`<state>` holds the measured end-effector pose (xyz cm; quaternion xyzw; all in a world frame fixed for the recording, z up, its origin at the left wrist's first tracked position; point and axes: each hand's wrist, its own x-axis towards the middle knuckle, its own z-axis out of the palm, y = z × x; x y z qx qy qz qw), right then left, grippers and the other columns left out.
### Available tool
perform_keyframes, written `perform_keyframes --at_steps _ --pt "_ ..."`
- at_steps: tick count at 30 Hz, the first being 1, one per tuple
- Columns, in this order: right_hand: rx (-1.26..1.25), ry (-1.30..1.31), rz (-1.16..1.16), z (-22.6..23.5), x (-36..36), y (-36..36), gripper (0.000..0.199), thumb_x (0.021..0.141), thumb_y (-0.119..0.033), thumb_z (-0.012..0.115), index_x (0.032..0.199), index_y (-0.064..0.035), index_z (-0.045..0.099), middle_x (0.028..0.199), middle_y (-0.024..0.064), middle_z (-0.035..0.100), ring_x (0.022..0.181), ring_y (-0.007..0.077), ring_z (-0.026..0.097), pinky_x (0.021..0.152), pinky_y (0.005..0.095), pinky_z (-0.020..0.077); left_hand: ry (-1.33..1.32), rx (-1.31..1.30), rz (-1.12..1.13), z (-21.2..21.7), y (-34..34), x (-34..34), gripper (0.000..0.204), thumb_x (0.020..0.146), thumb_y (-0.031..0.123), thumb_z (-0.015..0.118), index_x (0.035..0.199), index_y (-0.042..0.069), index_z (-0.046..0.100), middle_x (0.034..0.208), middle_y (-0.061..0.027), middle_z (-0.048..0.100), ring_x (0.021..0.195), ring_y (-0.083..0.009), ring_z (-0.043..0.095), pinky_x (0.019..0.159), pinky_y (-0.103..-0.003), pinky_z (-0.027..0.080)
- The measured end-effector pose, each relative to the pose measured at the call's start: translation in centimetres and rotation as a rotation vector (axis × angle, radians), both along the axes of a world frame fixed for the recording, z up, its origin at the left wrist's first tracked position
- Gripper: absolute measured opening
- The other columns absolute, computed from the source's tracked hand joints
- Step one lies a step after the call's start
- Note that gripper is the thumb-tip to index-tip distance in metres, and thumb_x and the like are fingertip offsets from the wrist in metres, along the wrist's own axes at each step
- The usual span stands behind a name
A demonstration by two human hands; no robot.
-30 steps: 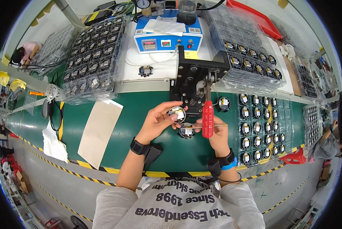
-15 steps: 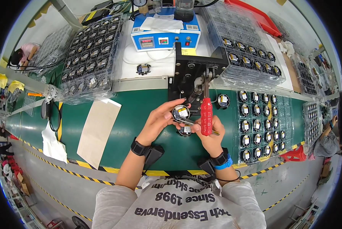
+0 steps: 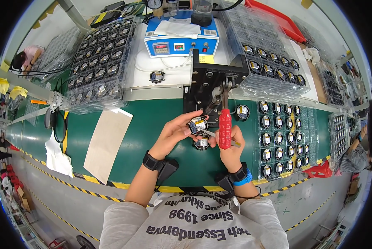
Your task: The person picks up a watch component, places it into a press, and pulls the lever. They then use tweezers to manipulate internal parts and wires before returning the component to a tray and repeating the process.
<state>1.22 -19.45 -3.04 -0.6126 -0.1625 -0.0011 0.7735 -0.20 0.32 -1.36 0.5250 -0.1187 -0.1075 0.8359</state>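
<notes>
My left hand (image 3: 172,136) is closed around the edge of a small round module (image 3: 199,125), which has a black rim, a white and yellow label and some electronics showing. In my right hand (image 3: 231,151) is a pair of metal tweezers (image 3: 208,132), their tips reaching onto the lower part of that module. What the tips touch is too small to make out. A second round module (image 3: 201,143) lies on the green mat just below, partly hidden by my fingers. The red handle (image 3: 225,129) of a black toggle press (image 3: 199,89) hangs in front of my right hand, covering some fingers.
Right of the press lies another module (image 3: 242,111), beside a clear tray (image 3: 256,143) with rows of modules. Stacked trays (image 3: 273,89) stand at both sides. Behind are a blue control box (image 3: 177,39) and a lone module (image 3: 157,76). A beige sheet (image 3: 107,145) lies left.
The tweezers' tips have shifted slightly on the held module, which seems turned a little. Both hands stay in nearly the same place and the view has shifted slightly.
</notes>
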Motion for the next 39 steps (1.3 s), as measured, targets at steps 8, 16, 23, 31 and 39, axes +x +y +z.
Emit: perform_keyframes --at_steps 8,16,23,31,39 --pt "0.248 0.245 0.104 0.2 0.7 0.2 0.022 0.090 -0.003 0.056 0.077 -0.0063 0.039 0.075 0.0071 0.059 0.062 0.0077 0.053 0.054 0.0212 0.0420 -0.039 0.070 -0.053 0.2 -0.2 -0.1 0.051 0.089 -0.005 0.041 0.140 0.001 0.035 0.136 -0.0132 0.046 0.102 -0.0155 0.056 0.083 -0.028 0.049" --pt "0.314 0.388 0.158 0.1 1.0 0.2 0.021 0.091 -0.009 0.056 0.077 -0.0096 0.041 0.068 0.0060 0.059 0.053 0.0100 0.055 0.045 0.0207 0.0410 -0.071 0.101 -0.057 0.3 -0.4 -0.3 0.054 0.088 -0.009 0.043 0.140 0.002 0.033 0.137 -0.0134 0.044 0.106 -0.0154 0.054 0.082 -0.028 0.048" --pt "0.299 0.405 0.158 0.3 1.0 0.2 0.021 0.091 -0.010 0.057 0.078 -0.0099 0.040 0.064 0.0058 0.059 0.048 0.0100 0.052 0.044 0.0216 0.0411 -0.092 0.117 -0.033 0.5 -0.7 -0.3 0.057 0.086 -0.012 0.046 0.140 0.002 0.034 0.137 -0.0128 0.045 0.109 -0.0148 0.053 0.083 -0.028 0.048" --pt "0.208 0.274 0.102 0.5 0.4 0.6 0.023 0.092 -0.008 0.054 0.081 -0.0105 0.035 0.061 0.0030 0.049 0.047 0.0095 0.047 0.046 0.0257 0.0433 -0.059 0.103 -0.029 0.3 -0.7 -0.3 0.058 0.085 -0.012 0.049 0.139 0.002 0.035 0.138 -0.0126 0.044 0.116 -0.0166 0.051 0.092 -0.029 0.045" --pt "0.190 0.177 0.065 0.6 0.0 0.6 0.021 0.091 -0.002 0.053 0.078 -0.0067 0.036 0.065 0.0079 0.056 0.047 0.0096 0.051 0.044 0.0226 0.0418 -0.064 0.136 -0.030 0.5 -0.8 -0.4 0.057 0.085 -0.011 0.050 0.139 0.002 0.035 0.138 -0.0133 0.045 0.118 -0.0171 0.050 0.096 -0.031 0.044"
